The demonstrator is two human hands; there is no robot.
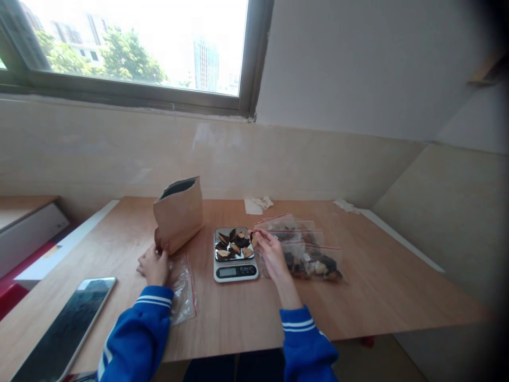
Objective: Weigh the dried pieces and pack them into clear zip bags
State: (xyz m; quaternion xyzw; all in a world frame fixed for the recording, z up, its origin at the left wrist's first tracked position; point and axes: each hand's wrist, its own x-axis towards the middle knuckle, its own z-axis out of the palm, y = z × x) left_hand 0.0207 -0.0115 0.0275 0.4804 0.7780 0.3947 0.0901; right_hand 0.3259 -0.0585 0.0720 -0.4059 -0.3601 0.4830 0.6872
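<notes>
My left hand [154, 263] grips the lower corner of an open brown paper bag [178, 213] that stands on the wooden table [377, 286]. An empty clear zip bag [182, 289] lies just right of that hand. My right hand [271, 251] reaches to the right edge of a small kitchen scale [235, 254], fingertips pinched on a dried piece at the platform's edge. Dark and tan dried slices [234, 243] cover the scale's platform.
Several filled clear zip bags [308, 252] with red seals lie right of the scale. A tablet [66, 329] lies at the table's front left. Crumpled paper scraps [258, 203] sit by the back wall. A window runs above the wall.
</notes>
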